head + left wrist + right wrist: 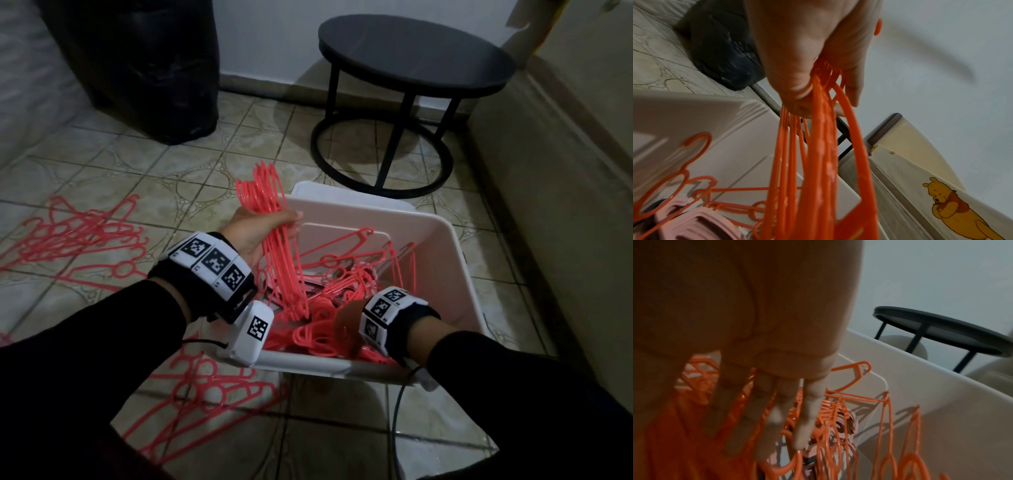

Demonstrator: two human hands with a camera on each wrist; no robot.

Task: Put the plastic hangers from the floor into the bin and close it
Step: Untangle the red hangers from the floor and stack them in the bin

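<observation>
A white plastic bin (455, 270) stands open on the tiled floor, part filled with coral-red plastic hangers (346, 274). My left hand (260, 233) grips a bunch of hangers (274, 219) upright over the bin's left side; in the left wrist view the fingers (797, 87) curl round the bunch (818, 162). My right hand (346, 318) is down inside the bin near its front wall, and its straight fingers (807, 410) reach into the hangers (838, 410) there. More hangers lie on the floor at the left (75, 240) and by the bin's front left (205, 387).
A round black side table (414, 58) stands behind the bin. A black bag (144, 68) sits at the back left. A beige furniture side (548, 205) runs along the right. A cable (397, 418) trails from my right wrist across the floor.
</observation>
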